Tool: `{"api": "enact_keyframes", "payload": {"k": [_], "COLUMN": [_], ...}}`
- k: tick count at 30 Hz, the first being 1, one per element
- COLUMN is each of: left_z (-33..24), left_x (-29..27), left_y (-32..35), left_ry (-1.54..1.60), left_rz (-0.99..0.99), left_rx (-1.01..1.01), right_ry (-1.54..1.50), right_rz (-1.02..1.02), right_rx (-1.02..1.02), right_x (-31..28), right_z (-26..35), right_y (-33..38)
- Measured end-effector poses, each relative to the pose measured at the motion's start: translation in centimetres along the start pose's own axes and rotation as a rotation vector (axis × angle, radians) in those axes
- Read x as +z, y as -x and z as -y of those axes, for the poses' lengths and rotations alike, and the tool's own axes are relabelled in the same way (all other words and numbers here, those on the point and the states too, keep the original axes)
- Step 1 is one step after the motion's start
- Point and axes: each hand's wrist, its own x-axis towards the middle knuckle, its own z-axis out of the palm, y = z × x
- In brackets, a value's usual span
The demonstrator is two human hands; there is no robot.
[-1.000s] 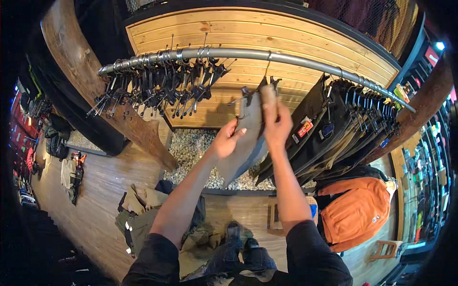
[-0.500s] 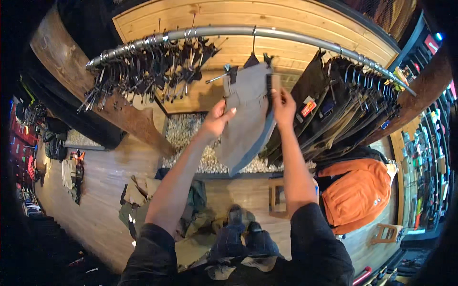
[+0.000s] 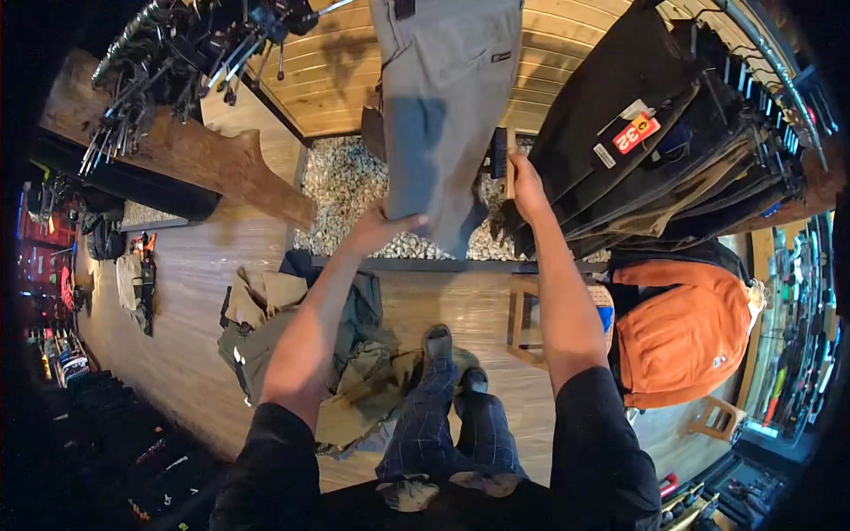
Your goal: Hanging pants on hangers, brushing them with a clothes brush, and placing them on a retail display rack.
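A pair of grey trousers hangs folded lengthwise in front of me, its top cut off by the upper edge of the view. My left hand is closed on the lower left edge of the trousers, thumb in front, other fingers hidden behind the cloth. In my right hand is a clothes brush with a pale wooden back and dark bristles. Its bristles face the right side of the trousers, with a small gap between. My right fingers are wrapped round the wood.
Dark trousers hang close on the right, and empty hangers crowd the upper left. Folded garments lie on the floor by my feet. An orange sweatshirt and a wooden stool stand lower right. Pebbles fill a bed below.
The view has tilted down and come nearer. My left hand has gone from the upper part of the trousers to the lower edge. The brush has moved down along their right side.
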Motion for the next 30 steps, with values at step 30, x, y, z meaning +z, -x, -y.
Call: {"api": "enact_keyframes", "payload": {"k": [30], "left_z": [10.8], "left_x": [14.6], "left_y": [22.2], "left_ry": [1.316], "left_rz": [0.272], "left_rx": [-0.452], "right_ry": [-0.083], "right_rz": [0.356], "right_rx": [0.518], "right_x": [-8.4], "right_z": [-21.0], "right_y": [22.9]}}
